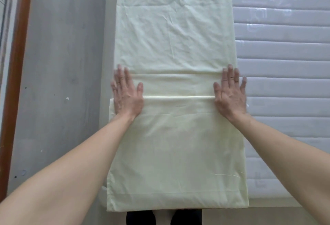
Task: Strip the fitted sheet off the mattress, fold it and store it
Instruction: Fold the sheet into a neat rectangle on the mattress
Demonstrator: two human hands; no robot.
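Quilted white mattress [285, 55] bare right of the hands: stripping looks done. Pale-yellow sheet [175, 37], a long folded strip, lies under both. Left hand [126, 92] and right hand [230, 92] press flat, fingers straight, gripping nothing. Further folds and storing remain.

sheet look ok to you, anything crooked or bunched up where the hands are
Mostly tidy. The sheet lies as a long folded strip on the mattress. Between the left hand and right hand, both pressed flat, a raised ridge crosses it. The far part is creased.
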